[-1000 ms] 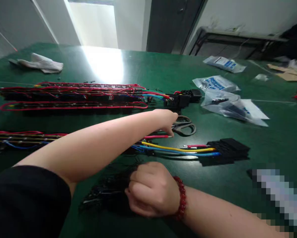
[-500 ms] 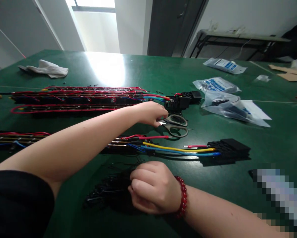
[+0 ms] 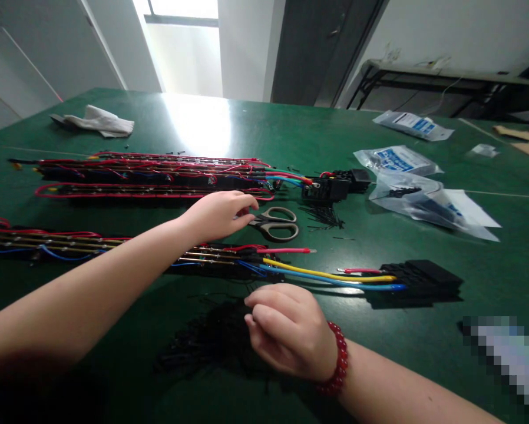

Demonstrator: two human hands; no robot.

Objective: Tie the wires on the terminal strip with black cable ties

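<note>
My left hand [image 3: 218, 217] is closed around the blade end of a pair of scissors [image 3: 277, 225]; the grey handles point right and the blades are mostly hidden. It is between two long wired assemblies: the far one [image 3: 158, 174] with red wires, and the near one [image 3: 220, 254] with red, yellow and blue leads. The yellow and blue leads run to a black connector block [image 3: 423, 280]. Nearer to me, my right hand [image 3: 291, 333], with a red bead bracelet at the wrist, is curled shut beside a pile of thin black cable ties [image 3: 202, 341]. Its fingers hide whatever they may hold.
Clear plastic bags [image 3: 415, 194] lie at the right, some with black parts inside. A white cloth [image 3: 101, 121] rests at the far left. More thin black strips [image 3: 324, 215] lie beside the far connector [image 3: 329, 188]. A pixelated object [image 3: 507, 353] is at right.
My left hand has drawn the scissors leftward, uncovering the black strips near the far connector. My right hand stays curled by the pile. The whole view has shifted slightly.
</note>
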